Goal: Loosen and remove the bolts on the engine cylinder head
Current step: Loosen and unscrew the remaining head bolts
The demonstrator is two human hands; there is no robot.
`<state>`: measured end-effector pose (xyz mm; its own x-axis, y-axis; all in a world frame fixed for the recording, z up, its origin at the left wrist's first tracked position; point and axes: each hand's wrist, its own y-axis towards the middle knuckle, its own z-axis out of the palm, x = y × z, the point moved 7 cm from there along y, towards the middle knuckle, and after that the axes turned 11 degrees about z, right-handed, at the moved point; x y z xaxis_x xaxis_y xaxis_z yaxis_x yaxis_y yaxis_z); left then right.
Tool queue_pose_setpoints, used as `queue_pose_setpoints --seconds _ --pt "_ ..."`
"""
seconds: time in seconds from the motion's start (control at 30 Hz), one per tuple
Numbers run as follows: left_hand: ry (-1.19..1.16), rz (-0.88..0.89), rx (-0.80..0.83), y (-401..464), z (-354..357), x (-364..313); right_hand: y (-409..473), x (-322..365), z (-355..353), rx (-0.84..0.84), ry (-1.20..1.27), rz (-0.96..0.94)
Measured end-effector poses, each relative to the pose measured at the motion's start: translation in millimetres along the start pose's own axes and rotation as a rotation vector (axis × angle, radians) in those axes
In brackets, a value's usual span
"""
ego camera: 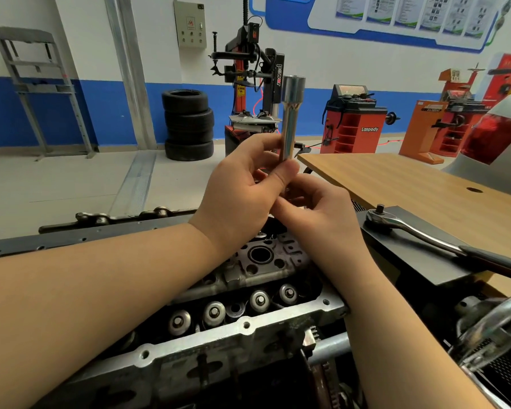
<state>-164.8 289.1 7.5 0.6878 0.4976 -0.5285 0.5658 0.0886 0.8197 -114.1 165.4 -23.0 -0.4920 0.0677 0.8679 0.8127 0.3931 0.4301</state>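
Both hands are raised above the cylinder head [248,314]: the left hand [242,190] grasps a long socket extension [289,119] upright, the right hand [319,214] pinches at its lower end. The ratchet wrench [419,234] lies unused on the black tray [410,261], so loosening seems barely begun. Whether a bolt sits under the fingers, or any remain in the head, is hidden.

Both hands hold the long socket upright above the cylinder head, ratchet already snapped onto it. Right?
Not quite. The head view shows the ratchet lying apart on the black plate, unattached. Left hand and right hand do hold the long socket upright above the cylinder head.
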Motion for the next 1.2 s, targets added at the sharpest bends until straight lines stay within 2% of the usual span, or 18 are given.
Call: queue_pose_setpoints --seconds 0.13,0.3,0.4,0.57,0.73,0.83,1.0,1.13,1.2 --pt "0.047 0.028 -0.024 1.6 -4.5 -0.6 1.4 -7.2 -6.2 -0.092 -0.011 0.029" --pt "-0.102 -0.062 0.030 -2.0 3.0 7.2 0.1 -5.4 -1.8 -0.004 0.010 -0.005" --pt "-0.008 -0.017 0.006 -0.6 -0.2 1.2 0.9 -3.4 -1.0 -0.018 0.005 -0.002" --pt "0.123 0.028 -0.038 0.2 -6.6 0.2 1.8 -8.4 -8.3 -0.139 -0.015 0.009" --pt "-0.068 -0.063 0.003 -2.2 0.9 6.8 0.2 -4.6 -3.4 -0.024 0.040 -0.004" --pt "-0.027 -0.036 0.003 -1.2 0.1 3.1 0.5 -2.1 -2.0 -0.022 0.017 0.000" --pt "0.074 0.008 -0.012 0.3 -3.3 -0.5 -0.1 -7.0 -10.2 -0.152 0.017 0.032" --pt "-0.055 -0.068 0.003 -2.2 -0.2 5.4 -0.3 -6.0 -6.9 -0.075 0.030 0.016" --pt "-0.037 -0.081 0.018 -2.2 0.3 5.4 -0.7 -4.1 -5.6 -0.046 0.033 0.008"
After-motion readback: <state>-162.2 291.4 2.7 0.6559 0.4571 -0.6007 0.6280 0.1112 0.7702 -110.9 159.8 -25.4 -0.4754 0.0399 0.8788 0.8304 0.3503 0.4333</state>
